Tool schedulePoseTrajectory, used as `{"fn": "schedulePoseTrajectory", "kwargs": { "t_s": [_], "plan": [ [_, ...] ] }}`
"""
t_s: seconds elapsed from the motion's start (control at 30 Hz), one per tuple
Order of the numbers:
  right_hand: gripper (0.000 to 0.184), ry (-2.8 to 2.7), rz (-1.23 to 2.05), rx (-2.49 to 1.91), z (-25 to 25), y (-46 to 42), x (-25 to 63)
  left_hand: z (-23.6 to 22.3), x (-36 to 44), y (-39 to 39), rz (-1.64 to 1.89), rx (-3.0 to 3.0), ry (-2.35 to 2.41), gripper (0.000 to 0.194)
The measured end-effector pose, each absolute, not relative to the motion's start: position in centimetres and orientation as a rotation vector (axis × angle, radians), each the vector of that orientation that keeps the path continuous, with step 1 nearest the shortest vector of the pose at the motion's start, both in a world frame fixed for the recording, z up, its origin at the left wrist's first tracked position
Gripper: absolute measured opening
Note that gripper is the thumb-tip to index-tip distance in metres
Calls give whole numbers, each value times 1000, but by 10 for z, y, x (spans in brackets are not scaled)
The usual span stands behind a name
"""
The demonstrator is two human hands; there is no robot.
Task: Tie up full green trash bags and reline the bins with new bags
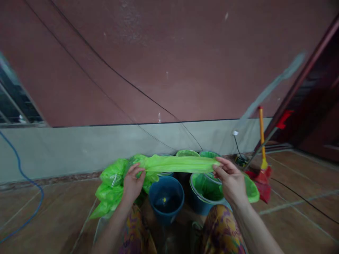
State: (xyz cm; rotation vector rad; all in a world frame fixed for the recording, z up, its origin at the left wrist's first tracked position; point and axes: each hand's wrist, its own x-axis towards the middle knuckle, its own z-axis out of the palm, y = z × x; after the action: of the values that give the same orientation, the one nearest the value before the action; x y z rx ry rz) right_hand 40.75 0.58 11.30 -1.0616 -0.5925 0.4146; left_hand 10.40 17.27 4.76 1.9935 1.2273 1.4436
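Matt maroon paint covers the upper wall [169,77], its skin scuffed and flecked with white; a smooth pale grey-green band [148,137] runs beneath it, divided off by a thin dark line. Slender dark wires [116,70] slant across both. Brown floor tiles [58,204] with light joints spread below, and a glossy blue hose [18,165] curls over them at the left.

From the head view, a long, flat strip of thin lime-green plastic [182,164], lightly creased along its length, stretches level between the two hands, near the middle of the scene. The left hand [134,181] pinches its left end between thumb and fingers; the right hand [231,176] grips the other end in the same way, fingers bent.

Below the strip stands a round, tapered blue bucket [165,213] of smooth plastic, a small yellow spot [164,199] at its bottom. To its right is a blue bin [203,208] lined with crinkled, translucent green film, and farther back, near the wall, show more rims with green linings [188,152]. Puffed, shiny green bags [113,173] are heaped at the left. At the far right, a straight yellow-orange handle [262,134] rises from a red dustpan [261,185]. Nearest of all, knees in patterned cloth [224,229] flank the bucket.
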Motion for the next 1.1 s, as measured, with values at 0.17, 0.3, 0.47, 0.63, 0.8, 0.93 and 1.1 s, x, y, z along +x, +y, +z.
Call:
{"fn": "schedulePoseTrajectory", "kwargs": {
  "t_s": [0.17, 0.3, 0.47, 0.63, 0.8, 0.93, 1.1],
  "plan": [
    [60, -506, 460, -1049, 86, -38, 406, 44, 119, 143, 1582, 1469, 1081, 12],
    [56, -434, 490, -1007, 78, -51, 408, 52, 124, 122, 1475, 1148, 866, 14],
    [52, -291, 465, -964, 79, -50, 419, 71, 120, 101, 1243, 1138, 703, 21],
    [44, -243, 365, -961, 74, -46, 438, 87, 110, 94, 1136, 1114, 639, 28],
    [40, -268, 288, -1015, 77, -38, 464, 99, 106, 95, 1115, 1117, 636, 28],
    [45, -388, 177, -1209, 83, -29, 484, 107, 111, 97, 1160, 1193, 657, 27],
    [55, -718, -323, -1727, 92, -30, 451, 111, 119, 91, 1309, 1517, 785, 24]
  ]
}}
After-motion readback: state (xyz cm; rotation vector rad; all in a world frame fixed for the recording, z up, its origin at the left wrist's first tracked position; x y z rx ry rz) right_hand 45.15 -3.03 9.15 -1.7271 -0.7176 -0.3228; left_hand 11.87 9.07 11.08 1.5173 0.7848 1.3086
